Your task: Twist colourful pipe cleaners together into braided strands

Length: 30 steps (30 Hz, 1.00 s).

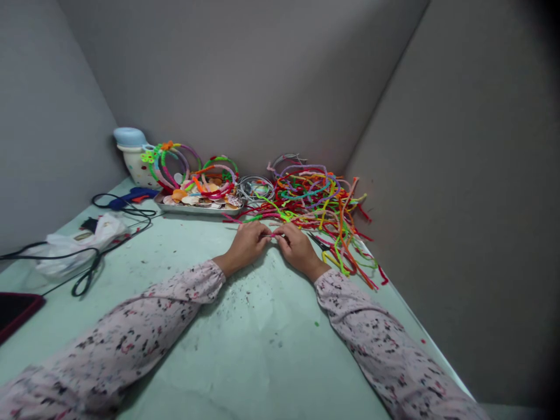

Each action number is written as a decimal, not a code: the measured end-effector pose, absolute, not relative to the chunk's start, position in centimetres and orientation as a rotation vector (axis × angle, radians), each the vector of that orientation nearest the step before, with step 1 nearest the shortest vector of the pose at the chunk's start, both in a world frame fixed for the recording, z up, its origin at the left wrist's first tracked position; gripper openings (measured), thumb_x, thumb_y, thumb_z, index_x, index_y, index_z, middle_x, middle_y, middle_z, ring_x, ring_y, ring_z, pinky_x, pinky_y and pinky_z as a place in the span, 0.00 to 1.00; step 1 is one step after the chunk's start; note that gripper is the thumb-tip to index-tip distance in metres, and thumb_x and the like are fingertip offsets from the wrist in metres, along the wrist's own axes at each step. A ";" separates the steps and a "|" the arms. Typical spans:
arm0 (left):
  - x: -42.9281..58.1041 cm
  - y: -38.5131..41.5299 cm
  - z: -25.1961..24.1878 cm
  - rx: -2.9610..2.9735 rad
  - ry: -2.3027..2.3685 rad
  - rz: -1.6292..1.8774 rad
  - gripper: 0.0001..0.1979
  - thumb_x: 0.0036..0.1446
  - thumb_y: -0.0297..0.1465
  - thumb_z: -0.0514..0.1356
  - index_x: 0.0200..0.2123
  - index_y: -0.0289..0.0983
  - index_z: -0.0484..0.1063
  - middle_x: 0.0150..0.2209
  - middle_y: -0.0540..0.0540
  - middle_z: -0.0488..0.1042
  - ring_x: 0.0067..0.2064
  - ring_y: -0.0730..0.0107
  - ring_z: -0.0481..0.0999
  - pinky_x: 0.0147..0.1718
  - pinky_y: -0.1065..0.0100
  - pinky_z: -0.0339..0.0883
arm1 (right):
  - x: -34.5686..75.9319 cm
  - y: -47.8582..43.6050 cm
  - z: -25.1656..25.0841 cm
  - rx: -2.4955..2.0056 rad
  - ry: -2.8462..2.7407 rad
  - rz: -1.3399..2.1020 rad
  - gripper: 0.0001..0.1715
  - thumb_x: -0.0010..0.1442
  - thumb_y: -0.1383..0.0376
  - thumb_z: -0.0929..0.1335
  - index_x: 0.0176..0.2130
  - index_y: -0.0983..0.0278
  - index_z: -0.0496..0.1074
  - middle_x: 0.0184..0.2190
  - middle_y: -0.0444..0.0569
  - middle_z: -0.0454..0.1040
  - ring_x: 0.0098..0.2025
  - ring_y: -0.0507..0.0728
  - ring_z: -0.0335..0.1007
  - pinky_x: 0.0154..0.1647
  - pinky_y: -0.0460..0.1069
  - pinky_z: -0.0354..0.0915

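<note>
My left hand (248, 245) and my right hand (298, 248) meet over the middle of the table, fingertips pinched close together. Between them runs a short stretch of pink pipe cleaner (273, 235), gripped from both sides; most of it is hidden by the fingers. Just beyond my hands lies a tangled heap of coloured pipe cleaners (306, 195) in red, yellow, purple, green and pink. To the right of my right hand, scissors (326, 247) with dark blades rest partly under some loose strands.
A metal tray (201, 209) of shell-like pieces, with colourful wrapped rings (168, 169), stands at the back. Beside it are a coil of grey wire (256, 188) and a white bottle (137, 163) with blue lid. A plastic bag (65, 251), black cable (90, 274) and dark-red-edged device (17, 312) lie left.
</note>
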State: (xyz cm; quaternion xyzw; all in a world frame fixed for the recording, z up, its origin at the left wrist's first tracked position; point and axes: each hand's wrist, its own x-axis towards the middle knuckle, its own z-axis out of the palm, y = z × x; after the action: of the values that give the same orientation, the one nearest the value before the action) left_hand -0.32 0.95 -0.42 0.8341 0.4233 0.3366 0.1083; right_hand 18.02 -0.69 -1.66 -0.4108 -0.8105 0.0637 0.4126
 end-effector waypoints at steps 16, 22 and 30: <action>-0.4 1.1 -0.6 2.357 1.362 1.177 0.13 0.57 0.29 0.58 0.46 0.38 0.73 0.39 0.45 0.73 0.43 0.63 0.71 0.44 0.61 0.63 | 18.2 -0.4 -1.7 -1.191 -1.804 0.250 0.09 0.64 0.64 0.61 0.41 0.61 0.68 0.35 0.50 0.73 0.41 0.59 0.69 0.42 0.52 0.64; -0.4 1.2 -0.9 2.401 1.408 1.055 0.17 0.54 0.30 0.60 0.49 0.38 0.70 0.39 0.44 0.73 0.43 0.61 0.71 0.44 0.59 0.62 | 18.2 -0.4 -1.7 -1.189 -1.793 0.225 0.08 0.64 0.64 0.60 0.40 0.62 0.68 0.35 0.50 0.73 0.40 0.58 0.69 0.41 0.51 0.64; -0.2 0.5 -0.3 2.477 1.446 1.109 0.08 0.54 0.34 0.63 0.38 0.39 0.75 0.39 0.44 0.70 0.45 0.59 0.68 0.46 0.58 0.59 | 18.3 -0.1 -1.7 -1.217 -1.743 0.217 0.09 0.64 0.64 0.60 0.40 0.62 0.68 0.34 0.49 0.72 0.39 0.57 0.69 0.40 0.51 0.63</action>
State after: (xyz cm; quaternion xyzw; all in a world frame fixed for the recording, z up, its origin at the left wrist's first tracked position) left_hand -0.17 0.53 -0.27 0.8050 0.4700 0.3605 0.0331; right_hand 18.30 -0.13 -1.74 -0.4991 -0.7148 0.0889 0.4817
